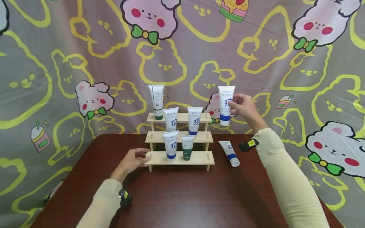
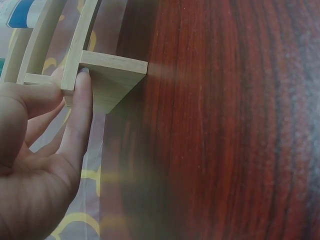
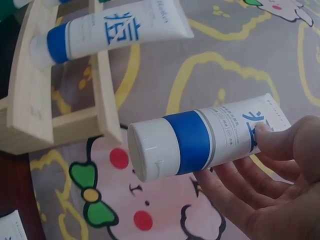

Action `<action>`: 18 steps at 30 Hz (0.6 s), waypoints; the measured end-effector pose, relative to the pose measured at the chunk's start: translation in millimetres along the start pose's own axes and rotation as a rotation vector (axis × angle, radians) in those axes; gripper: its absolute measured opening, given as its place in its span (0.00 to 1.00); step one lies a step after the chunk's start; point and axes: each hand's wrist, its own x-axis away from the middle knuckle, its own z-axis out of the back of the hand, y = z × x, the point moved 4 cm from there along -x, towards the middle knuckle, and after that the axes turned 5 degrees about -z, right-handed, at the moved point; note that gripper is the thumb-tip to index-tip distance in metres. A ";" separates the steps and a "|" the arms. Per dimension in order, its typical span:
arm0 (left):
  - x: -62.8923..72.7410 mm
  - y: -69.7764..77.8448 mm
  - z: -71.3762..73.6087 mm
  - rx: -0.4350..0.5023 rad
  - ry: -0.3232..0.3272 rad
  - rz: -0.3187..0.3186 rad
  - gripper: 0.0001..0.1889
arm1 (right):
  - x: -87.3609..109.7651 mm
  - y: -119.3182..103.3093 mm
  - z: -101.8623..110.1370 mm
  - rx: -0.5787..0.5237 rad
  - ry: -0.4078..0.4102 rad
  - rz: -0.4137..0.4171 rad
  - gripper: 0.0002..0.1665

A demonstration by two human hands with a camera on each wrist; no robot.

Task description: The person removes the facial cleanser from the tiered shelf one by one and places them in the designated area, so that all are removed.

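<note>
My right hand (image 1: 244,107) pinches a white squeeze tube (image 1: 225,106) with a blue band, thumb on its front and fingers behind. The tube is upright in the air, right of the top step and apart from it; its white cap (image 3: 152,150) points down. My left hand (image 1: 134,161) grips the left end of the lowest step of a three-step wooden display stand (image 1: 159,162). In the left wrist view a finger (image 2: 77,120) lies under that board and the thumb is above it. Several tubes stand cap-down on the steps, among them a green-capped tube (image 1: 187,148) in front.
Another blue-banded tube (image 1: 229,153) lies on the dark red table (image 1: 176,196) right of the stand. A tall white tube (image 1: 156,101) is on the top step's left end. Behind hangs a patterned cloth (image 1: 114,69). Each wrist wears a small black camera (image 1: 124,198).
</note>
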 end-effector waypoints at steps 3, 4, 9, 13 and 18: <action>0.2 0.6 -1.0 0.000 -0.004 -0.008 0.23 | 1.7 7.7 3.2 0.010 -0.016 -0.013 0.27; 0.4 1.0 -1.1 0.000 -0.006 -0.008 0.23 | 2.0 10.2 4.2 0.013 -0.021 -0.013 0.26; 0.5 0.9 -1.3 -0.005 -0.005 -0.004 0.23 | 3.1 21.7 7.7 0.029 -0.055 -0.005 0.25; 0.0 0.1 -1.4 -0.003 -0.008 -0.013 0.23 | 4.5 31.1 10.0 0.052 -0.073 -0.027 0.28; -0.5 0.1 -0.9 -0.002 -0.009 -0.013 0.24 | 7.0 40.7 13.5 0.093 -0.086 -0.058 0.31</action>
